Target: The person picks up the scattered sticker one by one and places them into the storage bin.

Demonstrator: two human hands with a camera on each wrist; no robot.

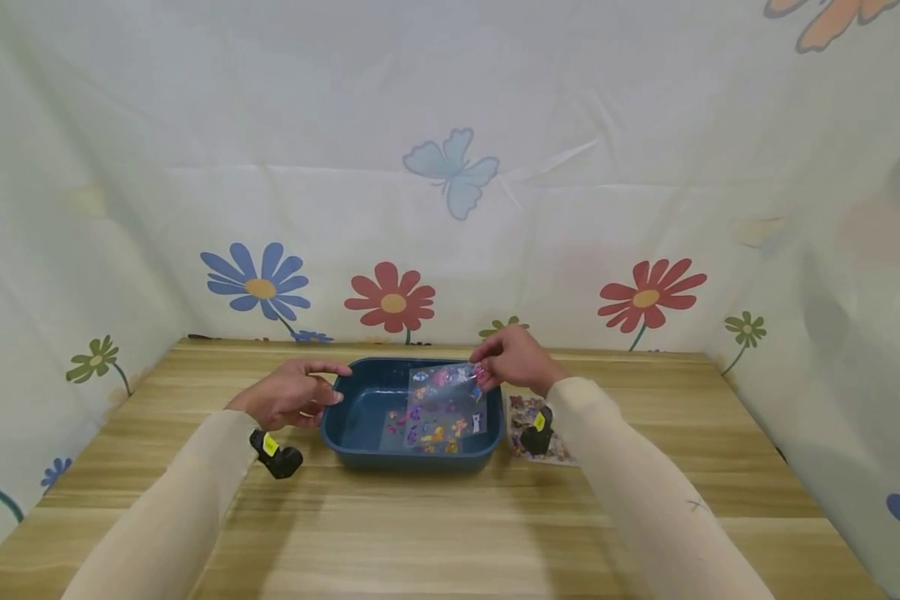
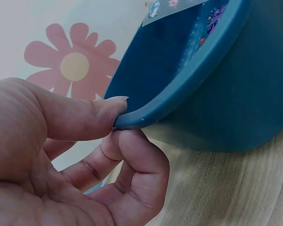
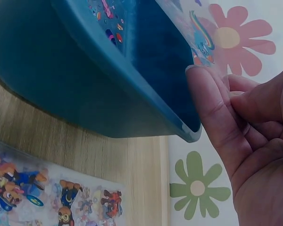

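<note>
A dark blue rectangular plastic basin (image 1: 360, 457) stands on the wooden table. My left hand (image 1: 291, 395) pinches its left rim between thumb and curled fingers, as the left wrist view shows closely. With my right hand (image 1: 520, 360) I pinch the upper right corner of a clear sticker sheet (image 1: 450, 408) printed with colourful cartoon ponies. The sheet hangs tilted over the basin's right half. Below it, another clear sheet with small prints (image 1: 393, 429) lies inside the basin, partly covered by the held one.
Right of the basin, a second kind of sticker sheet (image 3: 61, 193) with cartoon dogs lies flat on the table (image 1: 420, 533), partly under my right wrist in the head view. A white cloth with printed flowers (image 1: 390, 300) hangs behind the table and along both sides.
</note>
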